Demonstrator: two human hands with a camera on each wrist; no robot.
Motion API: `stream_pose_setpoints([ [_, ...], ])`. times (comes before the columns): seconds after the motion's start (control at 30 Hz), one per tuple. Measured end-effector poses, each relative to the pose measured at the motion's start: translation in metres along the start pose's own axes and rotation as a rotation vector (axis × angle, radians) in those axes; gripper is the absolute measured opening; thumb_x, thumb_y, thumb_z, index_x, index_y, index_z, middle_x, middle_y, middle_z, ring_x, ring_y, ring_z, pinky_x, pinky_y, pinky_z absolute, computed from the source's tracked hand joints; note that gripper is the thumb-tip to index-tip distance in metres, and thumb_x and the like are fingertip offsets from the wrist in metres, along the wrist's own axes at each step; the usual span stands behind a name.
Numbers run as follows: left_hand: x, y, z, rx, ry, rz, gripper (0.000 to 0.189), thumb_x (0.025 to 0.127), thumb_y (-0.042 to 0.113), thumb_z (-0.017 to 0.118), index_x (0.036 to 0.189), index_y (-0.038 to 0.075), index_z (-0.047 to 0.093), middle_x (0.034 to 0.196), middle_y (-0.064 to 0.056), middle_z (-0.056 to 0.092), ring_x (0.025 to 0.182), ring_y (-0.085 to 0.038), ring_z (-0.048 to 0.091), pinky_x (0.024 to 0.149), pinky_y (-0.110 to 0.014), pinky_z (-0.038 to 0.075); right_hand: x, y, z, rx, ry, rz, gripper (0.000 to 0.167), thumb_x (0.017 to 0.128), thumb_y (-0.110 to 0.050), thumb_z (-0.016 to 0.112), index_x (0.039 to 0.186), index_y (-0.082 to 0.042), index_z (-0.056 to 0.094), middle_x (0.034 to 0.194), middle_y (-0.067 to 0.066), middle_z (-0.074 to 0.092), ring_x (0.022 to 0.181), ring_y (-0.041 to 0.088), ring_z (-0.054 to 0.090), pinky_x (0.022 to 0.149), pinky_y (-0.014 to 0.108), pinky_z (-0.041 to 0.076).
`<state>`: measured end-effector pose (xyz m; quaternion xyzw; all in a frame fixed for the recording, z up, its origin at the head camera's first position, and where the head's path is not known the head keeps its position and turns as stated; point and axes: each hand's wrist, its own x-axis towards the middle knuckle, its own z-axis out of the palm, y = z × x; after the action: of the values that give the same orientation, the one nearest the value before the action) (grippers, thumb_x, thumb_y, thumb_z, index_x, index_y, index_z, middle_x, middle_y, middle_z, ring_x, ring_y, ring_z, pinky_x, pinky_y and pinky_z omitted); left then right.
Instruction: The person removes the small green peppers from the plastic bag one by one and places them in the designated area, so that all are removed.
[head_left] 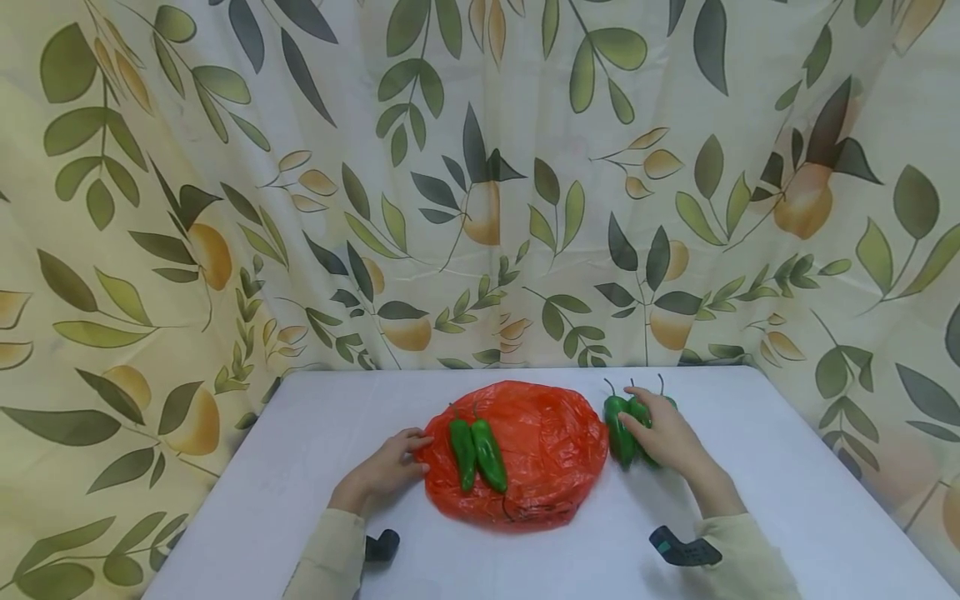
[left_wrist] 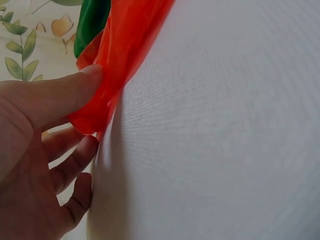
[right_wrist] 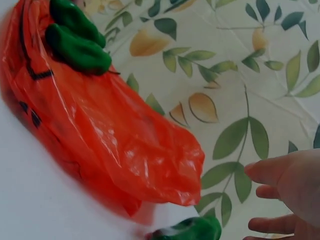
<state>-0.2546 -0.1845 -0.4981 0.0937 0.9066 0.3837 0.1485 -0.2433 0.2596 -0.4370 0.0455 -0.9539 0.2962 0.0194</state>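
Note:
A red plastic bag (head_left: 551,442) lies spread on the white table, with two green peppers (head_left: 489,457) on its left part. At the bag's left edge, my left hand (head_left: 386,467) pinches the plastic; in the left wrist view the thumb (left_wrist: 82,87) lies on it and part of the fingers is hidden behind. My right hand (head_left: 667,432) is over three green peppers (head_left: 619,429) beside the bag's right edge, its fingers spread and partly covering them. In the right wrist view that hand (right_wrist: 295,190) stands apart from the one pepper (right_wrist: 192,229) seen there.
The white table (head_left: 337,400) reaches back to a leaf-and-fruit patterned curtain (head_left: 525,208), which also hangs along both sides. A dark device is strapped at each wrist, the right one (head_left: 684,548) near the sleeve.

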Motion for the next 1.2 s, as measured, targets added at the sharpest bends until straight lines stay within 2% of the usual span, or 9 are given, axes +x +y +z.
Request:
stream_pose_setpoints([
  [0.2,0.001,-0.003,0.001,-0.005,0.000,-0.005,0.052,0.095,0.023,0.069,0.145,0.022,0.057,0.160,-0.008,0.039,0.151,-0.039,0.029,0.116,-0.069,0.032,-0.002,-0.013,0.014,0.060,0.001,-0.042,0.058,0.100,-0.025,0.059,0.150,-0.002,0.041,0.147,0.035,0.045,0.130,0.055,0.049,0.096,0.068,0.051],
  [0.53,0.002,-0.005,0.003,-0.014,-0.008,-0.009,0.052,0.095,0.023,0.069,0.145,0.022,0.056,0.161,-0.009,0.037,0.151,-0.040,0.028,0.116,-0.069,0.033,-0.009,-0.033,0.031,0.115,-0.020,-0.115,0.057,0.098,-0.020,0.063,0.149,-0.002,0.043,0.146,0.030,0.049,0.129,0.050,0.052,0.096,0.061,0.055],
  [0.77,0.001,-0.006,0.005,-0.031,-0.014,-0.007,0.052,0.094,0.023,0.070,0.145,0.022,0.057,0.161,-0.008,0.037,0.151,-0.040,0.029,0.115,-0.069,0.035,-0.008,-0.042,0.043,0.150,-0.052,-0.149,0.057,0.099,-0.022,0.063,0.150,-0.002,0.044,0.150,0.026,0.048,0.138,0.049,0.046,0.103,0.064,0.049],
  [0.9,0.000,-0.004,0.003,-0.025,-0.012,-0.020,0.053,0.094,0.025,0.070,0.145,0.023,0.057,0.162,-0.008,0.036,0.151,-0.039,0.028,0.115,-0.069,0.034,-0.006,-0.051,0.050,0.153,-0.057,-0.169,0.055,0.099,-0.022,0.063,0.149,-0.005,0.045,0.149,0.024,0.050,0.138,0.048,0.046,0.103,0.066,0.048],
  [1.2,0.001,-0.003,-0.001,-0.044,-0.012,-0.006,0.052,0.094,0.022,0.068,0.145,0.021,0.056,0.161,-0.009,0.037,0.152,-0.039,0.027,0.117,-0.069,0.031,-0.004,-0.076,0.064,0.152,-0.104,-0.198,0.058,0.099,-0.028,0.065,0.150,-0.010,0.045,0.150,0.017,0.051,0.139,0.042,0.047,0.105,0.066,0.048],
])
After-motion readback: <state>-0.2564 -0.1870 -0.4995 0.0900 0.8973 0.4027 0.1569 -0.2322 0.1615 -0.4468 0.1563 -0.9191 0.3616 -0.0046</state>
